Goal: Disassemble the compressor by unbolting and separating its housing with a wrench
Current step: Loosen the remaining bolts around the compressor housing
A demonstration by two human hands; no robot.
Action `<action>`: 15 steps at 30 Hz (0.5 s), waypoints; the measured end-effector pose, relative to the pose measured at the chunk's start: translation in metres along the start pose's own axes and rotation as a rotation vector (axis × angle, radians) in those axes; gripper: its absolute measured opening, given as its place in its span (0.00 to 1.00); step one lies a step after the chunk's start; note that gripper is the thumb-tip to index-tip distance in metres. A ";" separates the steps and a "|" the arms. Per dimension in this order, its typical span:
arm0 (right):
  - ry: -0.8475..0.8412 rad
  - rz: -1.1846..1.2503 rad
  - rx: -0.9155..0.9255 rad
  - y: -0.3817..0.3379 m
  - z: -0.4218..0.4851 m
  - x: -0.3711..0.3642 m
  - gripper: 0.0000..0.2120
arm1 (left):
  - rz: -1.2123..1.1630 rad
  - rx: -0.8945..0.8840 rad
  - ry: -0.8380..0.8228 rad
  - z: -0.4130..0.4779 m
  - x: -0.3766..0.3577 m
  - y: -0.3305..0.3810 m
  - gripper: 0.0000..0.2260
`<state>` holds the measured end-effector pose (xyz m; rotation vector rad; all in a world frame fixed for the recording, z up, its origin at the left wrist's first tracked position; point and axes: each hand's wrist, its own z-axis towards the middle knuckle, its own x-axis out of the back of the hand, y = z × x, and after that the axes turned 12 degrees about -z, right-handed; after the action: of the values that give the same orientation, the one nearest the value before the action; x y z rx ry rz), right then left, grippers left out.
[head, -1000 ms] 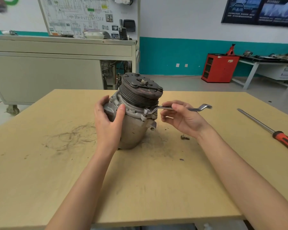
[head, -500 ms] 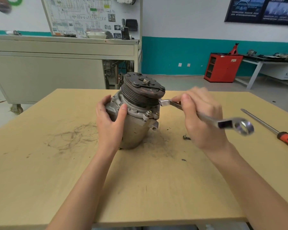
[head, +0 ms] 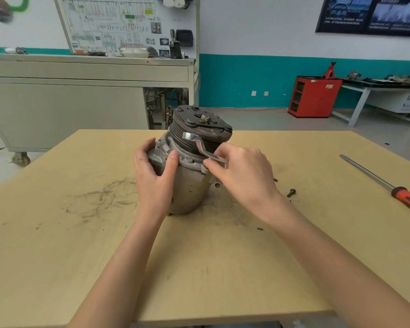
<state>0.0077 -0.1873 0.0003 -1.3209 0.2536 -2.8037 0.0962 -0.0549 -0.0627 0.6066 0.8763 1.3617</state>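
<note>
workshop with a teal-banded wall, a wiring-diagram board (head: pixel 118 24) above a grey bench (head: pixel 81 72), and a red cabinet (head: pixel 314 97) at the back. up front is a pale wooden table (head: pixel 57 245). a car air-conditioning compressor (head: pixel 189 190) stands on end near its middle, grooved pulley (head: pixel 199 136) uppermost. a person's left hand (head: pixel 154 181) wraps around the upper left of the housing. the right hand (head: pixel 244 174) pinches the low end of an offset wrench (head: pixel 200 147) at the housing flange on the right; the free end slants up across the pulley grooves. fingers (head: pixel 208 164) hide whether the wrench sits on a bolt head. a loose bolt (head: pixel 291 192) lies near the right wrist, with a long screwdriver (head: pixel 388 185) further right. likely risks: a half-seated wrench could slip and round the bolt, or a hard pull could tip the upright compressor, steadied by one hand only.
</note>
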 end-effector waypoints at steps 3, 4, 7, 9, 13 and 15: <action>0.152 0.104 -0.007 0.007 0.004 0.012 0.10 | 0.002 0.001 0.001 0.000 0.000 -0.002 0.23; 0.175 0.142 -0.036 0.014 0.006 0.016 0.09 | 0.002 0.003 0.001 0.000 0.001 -0.002 0.23; 0.062 0.149 -0.182 0.055 0.012 0.017 0.06 | 0.004 0.009 0.000 0.001 0.001 -0.001 0.22; -0.149 0.028 -0.359 0.097 0.009 0.004 0.10 | 0.005 0.008 0.001 0.001 0.001 -0.002 0.22; -0.402 -0.121 -0.651 0.158 -0.008 -0.025 0.13 | 0.003 0.007 0.015 0.001 0.000 -0.001 0.22; -0.392 -0.140 -0.691 0.169 -0.010 -0.036 0.13 | -0.003 0.011 0.006 0.000 0.000 0.000 0.23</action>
<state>0.0167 -0.3495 -0.0607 -2.0337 1.2263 -2.5587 0.0965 -0.0545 -0.0628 0.6097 0.8895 1.3578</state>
